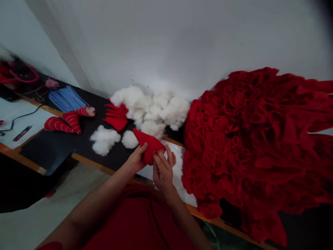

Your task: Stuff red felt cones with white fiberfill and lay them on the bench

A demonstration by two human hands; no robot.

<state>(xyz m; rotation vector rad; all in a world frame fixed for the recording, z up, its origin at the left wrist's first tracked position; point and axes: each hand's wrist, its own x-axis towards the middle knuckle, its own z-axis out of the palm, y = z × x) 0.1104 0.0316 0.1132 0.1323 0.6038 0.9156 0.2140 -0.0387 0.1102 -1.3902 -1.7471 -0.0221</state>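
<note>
A red felt cone [150,143] is held over the table's front edge, its pointed tip toward the upper left. My left hand [138,157] grips its side, thumb on top. My right hand [163,170] is at the wide opening on the right, with fingers closed against the rim; some fingertips are hidden there. Just beyond the cone lie a small ball of white stuffing [129,139] and a looser tuft of stuffing [104,139]. Behind them is a large heap of white stuffing [153,107].
A tall pile of red felt pieces [249,146] covers the right side. Flat red pieces [116,116] lie by the stuffing. To the left are stitched red cones [68,121], blue strips [68,99], a yarn ball [52,83] and a pen-like tool [23,133]. A wall [166,41] stands behind.
</note>
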